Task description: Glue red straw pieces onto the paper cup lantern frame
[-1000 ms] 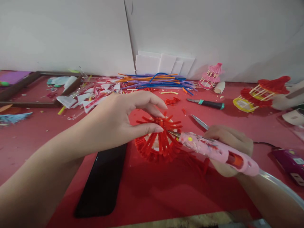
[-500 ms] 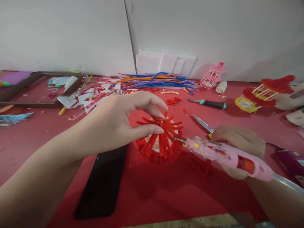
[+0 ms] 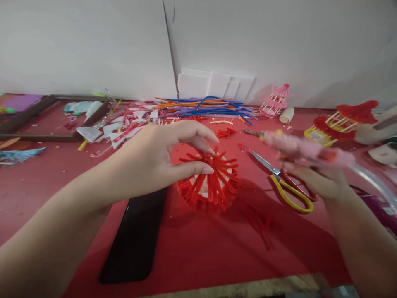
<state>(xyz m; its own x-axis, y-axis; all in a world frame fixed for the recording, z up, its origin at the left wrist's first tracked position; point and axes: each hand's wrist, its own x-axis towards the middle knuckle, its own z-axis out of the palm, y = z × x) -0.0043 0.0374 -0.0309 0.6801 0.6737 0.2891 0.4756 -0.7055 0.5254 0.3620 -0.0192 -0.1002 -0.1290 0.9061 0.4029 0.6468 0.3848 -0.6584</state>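
Note:
A round red pipe-cleaner piece (image 3: 214, 188), with strips fanning out over a pale base, sits at mid-table. My left hand (image 3: 173, 155) grips its top between thumb and fingers. Off to the right, my right hand (image 3: 316, 178) holds a pink glue gun (image 3: 305, 149), blurred by motion, its nozzle pointing left and away from the red piece. Below the gun lie scissors (image 3: 291, 194) with yellow and red handles. Loose red strips (image 3: 259, 225) rest on the table, right of the piece.
A black phone (image 3: 133, 238) lies under my left forearm. Behind are coloured pipe cleaners (image 3: 204, 106), plastic scraps (image 3: 118, 128) and white cards (image 3: 214, 85). A pink tower (image 3: 276, 100) and a red-yellow one (image 3: 344, 120) are at the back right; a brown frame (image 3: 37, 137) is left.
My right hand has pulled the glue gun up and to the right, away from the red piece, uncovering the scissors' handles. My left hand has stayed in place.

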